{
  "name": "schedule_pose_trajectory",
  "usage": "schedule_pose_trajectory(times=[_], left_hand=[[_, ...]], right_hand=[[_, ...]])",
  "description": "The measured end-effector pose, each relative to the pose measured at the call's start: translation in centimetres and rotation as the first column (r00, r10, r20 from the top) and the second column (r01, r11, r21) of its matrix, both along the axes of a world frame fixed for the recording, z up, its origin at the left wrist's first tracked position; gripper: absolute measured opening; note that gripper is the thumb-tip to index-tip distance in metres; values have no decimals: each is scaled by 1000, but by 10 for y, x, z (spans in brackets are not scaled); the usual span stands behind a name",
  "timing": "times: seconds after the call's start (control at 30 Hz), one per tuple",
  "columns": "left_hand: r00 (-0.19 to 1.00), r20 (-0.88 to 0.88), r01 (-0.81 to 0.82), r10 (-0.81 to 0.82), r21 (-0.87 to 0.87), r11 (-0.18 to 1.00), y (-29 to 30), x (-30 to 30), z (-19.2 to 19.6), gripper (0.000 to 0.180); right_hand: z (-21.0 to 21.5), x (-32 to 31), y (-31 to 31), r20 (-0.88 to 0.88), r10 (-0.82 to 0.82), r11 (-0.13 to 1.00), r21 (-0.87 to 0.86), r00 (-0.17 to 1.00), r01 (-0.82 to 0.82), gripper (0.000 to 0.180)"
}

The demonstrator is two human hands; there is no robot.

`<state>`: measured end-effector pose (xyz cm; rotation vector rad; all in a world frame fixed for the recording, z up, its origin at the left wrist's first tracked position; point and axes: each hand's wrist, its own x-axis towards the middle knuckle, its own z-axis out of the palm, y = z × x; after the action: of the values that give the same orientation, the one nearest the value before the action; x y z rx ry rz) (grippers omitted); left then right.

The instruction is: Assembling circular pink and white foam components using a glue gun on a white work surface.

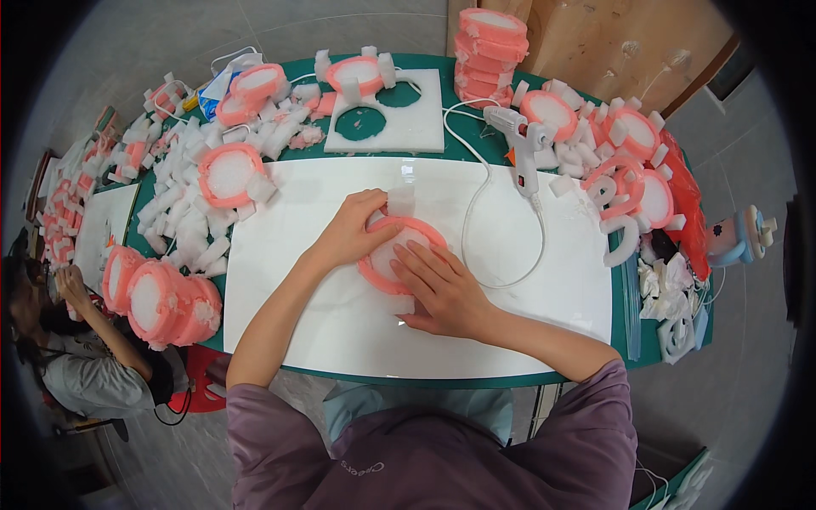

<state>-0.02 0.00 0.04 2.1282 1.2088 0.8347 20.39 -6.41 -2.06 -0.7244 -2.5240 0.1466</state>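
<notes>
On the white board in front of me lies a round foam piece (384,259) with a pink rim and a white middle. A white foam block (401,201) sits against its far edge, and another block (401,303) against its near edge. My left hand (353,228) is closed on the far left side of the rim, with its fingertips near the far block. Across the right part of the disc lie the fingers of my right hand (446,293), its thumb by the near block. Both hands hold the piece; part of its face is hidden under the right fingers.
A white glue gun (520,144) stands beyond the board, its cable (467,229) looping over it. Loose white foam blocks (183,200) and finished-looking pink rings (231,174) crowd the left. A pink stack (489,55) rises at the back. Another person (93,374) sits at left.
</notes>
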Motion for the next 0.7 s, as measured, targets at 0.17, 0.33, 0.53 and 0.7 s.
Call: schedule_pose_trajectory(times=[0.17,0.33,0.53,0.7], left_hand=[[1000,12,4,-4,8,1000,0,-1,-2,28],[1000,-4,0,0,-14,1000,0,-1,0,28],[1000,14,12,-12,-13,1000,1,-1,-1,29],[999,36,12,-12,21,1000,1,-1,-4,28]], right_hand=[[1,0,0,-10,9,1000,2,1000,-9,72],[0,0,0,-5,-2,1000,-4,1000,2,74],[0,0,0,-6,0,1000,-4,1000,0,74],[0,-1,0,-22,14,1000,15,1000,-14,70]])
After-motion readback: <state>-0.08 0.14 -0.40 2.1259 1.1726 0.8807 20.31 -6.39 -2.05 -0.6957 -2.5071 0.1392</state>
